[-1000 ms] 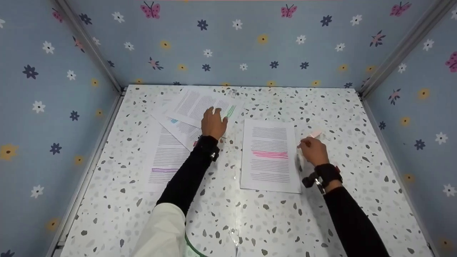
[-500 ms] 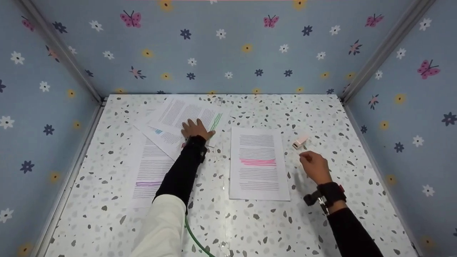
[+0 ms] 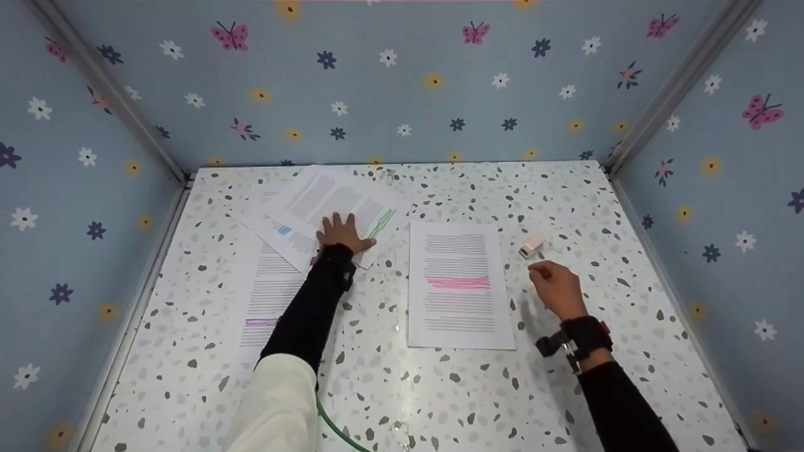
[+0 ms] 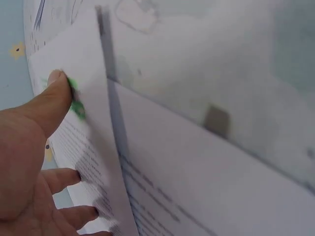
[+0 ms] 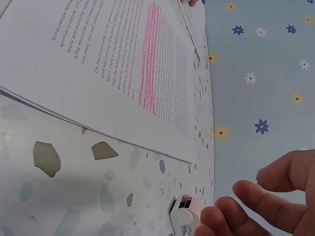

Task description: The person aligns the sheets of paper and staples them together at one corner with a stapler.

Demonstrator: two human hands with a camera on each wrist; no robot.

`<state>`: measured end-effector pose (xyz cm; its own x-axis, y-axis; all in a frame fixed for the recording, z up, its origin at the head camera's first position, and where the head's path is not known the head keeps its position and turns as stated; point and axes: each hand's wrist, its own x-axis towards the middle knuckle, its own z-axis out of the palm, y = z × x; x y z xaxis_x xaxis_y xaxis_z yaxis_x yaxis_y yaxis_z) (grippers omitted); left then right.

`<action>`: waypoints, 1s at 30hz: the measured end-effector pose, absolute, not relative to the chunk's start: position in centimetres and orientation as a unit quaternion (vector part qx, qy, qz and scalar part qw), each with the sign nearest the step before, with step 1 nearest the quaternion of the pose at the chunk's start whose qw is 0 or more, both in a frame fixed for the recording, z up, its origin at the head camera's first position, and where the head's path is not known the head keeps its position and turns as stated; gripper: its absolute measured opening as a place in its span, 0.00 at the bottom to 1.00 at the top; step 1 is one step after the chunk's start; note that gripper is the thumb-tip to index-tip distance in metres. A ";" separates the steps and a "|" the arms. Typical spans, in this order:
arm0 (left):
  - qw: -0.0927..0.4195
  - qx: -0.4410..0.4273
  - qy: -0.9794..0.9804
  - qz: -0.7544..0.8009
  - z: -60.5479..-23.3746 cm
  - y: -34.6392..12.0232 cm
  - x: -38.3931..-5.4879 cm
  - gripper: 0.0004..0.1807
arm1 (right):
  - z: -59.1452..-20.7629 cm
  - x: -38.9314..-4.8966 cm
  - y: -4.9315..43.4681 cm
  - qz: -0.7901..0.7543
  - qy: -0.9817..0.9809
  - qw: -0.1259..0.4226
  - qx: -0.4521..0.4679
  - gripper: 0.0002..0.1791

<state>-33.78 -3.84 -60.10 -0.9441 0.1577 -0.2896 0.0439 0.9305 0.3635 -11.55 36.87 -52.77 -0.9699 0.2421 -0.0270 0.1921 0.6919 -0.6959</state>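
Note:
My left hand (image 3: 342, 236) lies with spread fingers on a printed sheet (image 3: 317, 194) marked with green highlighter. In the left wrist view its thumb rests over the green mark (image 4: 78, 109). Beneath that sheet are a page with a blue mark (image 3: 284, 230) and one with a purple line (image 3: 260, 322), partly hidden by my arm. My right hand (image 3: 558, 290) hovers loosely curled, holding nothing, right of a stack of printed pages (image 3: 461, 319) with a pink highlighted band. Just beyond its fingers lies a small pale pink, block-shaped object (image 3: 532, 246) with a dark opening at one end.
The white speckled table (image 3: 465, 402) meets flowered blue walls (image 3: 402, 94) at its back and sides. A green cord (image 3: 339, 433) runs beside my left sleeve at the front. Clear tape (image 3: 400, 428) runs down the table's middle.
My left fingers have spread flat on the green-marked sheet, which has slid slightly nearer. My right hand has drawn back from the pink stack's edge, uncovering the pale pink object. The head view has shifted.

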 end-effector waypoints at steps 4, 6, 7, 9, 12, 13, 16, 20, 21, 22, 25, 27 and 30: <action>0.181 0.121 0.961 0.171 -58.6 -6.0 -31.3 0.50 | -52.7 -11.7 36.3 0.372 -0.921 0.031 -0.116 0.16; 0.199 0.160 0.953 0.163 -57.4 -7.0 -30.0 0.48 | -52.7 -11.8 35.9 0.371 -0.921 0.029 -0.112 0.16; 0.207 0.177 0.949 0.160 -56.9 -7.6 -29.3 0.48 | -52.8 -11.9 35.7 0.371 -0.922 0.029 -0.109 0.16; 0.222 0.204 0.941 0.155 -56.0 -8.6 -28.1 0.48 | -52.8 -12.1 35.3 0.372 -0.922 0.030 -0.104 0.15; 0.239 0.223 0.932 0.159 -55.3 -10.1 -26.4 0.48 | -52.8 -12.4 34.7 0.378 -0.920 0.030 -0.098 0.15; 0.244 0.225 0.930 0.159 -55.1 -10.6 -25.9 0.48 | -52.8 -12.4 34.5 0.381 -0.919 0.029 -0.096 0.15; 0.254 0.236 0.924 0.159 -55.0 -11.9 -24.5 0.49 | -52.8 -12.4 34.0 0.385 -0.918 0.027 -0.092 0.15; 0.267 0.260 0.913 0.165 -55.1 -13.3 -22.8 0.50 | -52.8 -12.4 33.5 0.385 -0.918 0.021 -0.091 0.16; 0.270 0.263 0.910 0.171 -55.0 -13.6 -22.4 0.50 | -52.9 -12.4 33.4 0.387 -0.918 0.019 -0.088 0.16; 0.273 0.266 0.907 0.176 -55.1 -13.8 -22.0 0.50 | -52.9 -12.4 33.2 0.388 -0.918 0.017 -0.084 0.16; 0.275 0.270 0.903 0.190 -55.4 -14.3 -21.4 0.49 | -53.2 -12.4 32.7 0.394 -0.917 0.015 -0.070 0.16; 0.279 0.274 0.900 0.194 -55.5 -14.5 -21.2 0.48 | -53.3 -12.4 32.2 0.396 -0.916 0.017 -0.059 0.16; 0.280 0.272 0.896 0.213 -55.9 -14.8 -21.2 0.44 | -53.4 -12.8 31.4 0.396 -0.917 0.017 -0.050 0.15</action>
